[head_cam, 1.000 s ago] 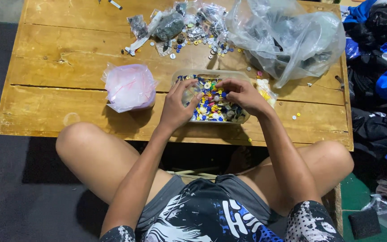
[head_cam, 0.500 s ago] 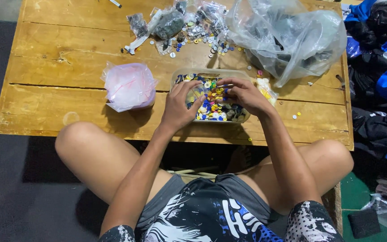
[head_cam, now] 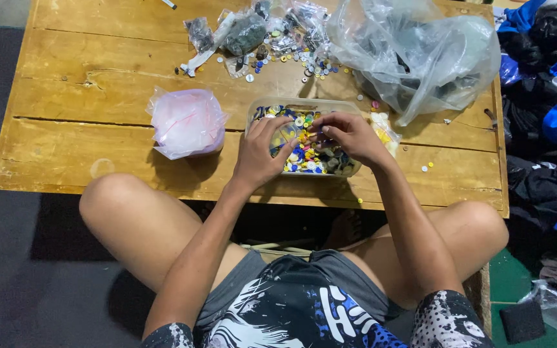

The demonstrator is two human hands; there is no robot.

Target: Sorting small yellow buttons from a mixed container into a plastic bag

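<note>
Head view: both hands work inside a clear plastic tub [head_cam: 346, 108] of mixed coloured buttons [head_cam: 304, 161] at the near edge of the wooden table [head_cam: 85, 129]. The left hand [head_cam: 260, 153] rests curled on the tub's left side, fingers among the buttons. The right hand [head_cam: 349, 134] pinches something small over the middle; which piece, I cannot tell. The tub looks mostly full. Beside it sits a tied pink bag [head_cam: 186, 122]; loose buttons [head_cam: 291, 55] and clear bags [head_cam: 420, 55] lie farther back, so much appears unsorted.
</note>
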